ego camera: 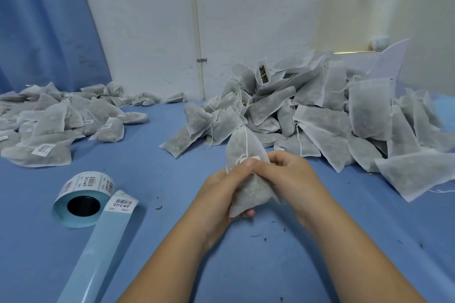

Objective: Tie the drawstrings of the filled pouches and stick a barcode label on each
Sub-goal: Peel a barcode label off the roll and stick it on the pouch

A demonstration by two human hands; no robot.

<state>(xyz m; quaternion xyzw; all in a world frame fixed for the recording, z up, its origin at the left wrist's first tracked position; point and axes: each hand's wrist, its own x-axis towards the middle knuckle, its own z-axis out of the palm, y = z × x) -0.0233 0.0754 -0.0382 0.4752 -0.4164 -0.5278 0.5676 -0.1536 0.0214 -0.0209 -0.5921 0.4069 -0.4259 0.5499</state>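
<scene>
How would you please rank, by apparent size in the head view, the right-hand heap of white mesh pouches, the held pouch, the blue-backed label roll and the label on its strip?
1. Right-hand heap of white mesh pouches.
2. Held white mesh pouch and blue-backed label roll: look alike, unranked.
3. Single white barcode label.

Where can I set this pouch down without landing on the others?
Bare blue table between the label roll and the held pouch, continuing back toward the wall between the labelled pile on the left and the big heap on the right. The near right corner is also free, bar a few crumbs. Crowded: both piles.
</scene>
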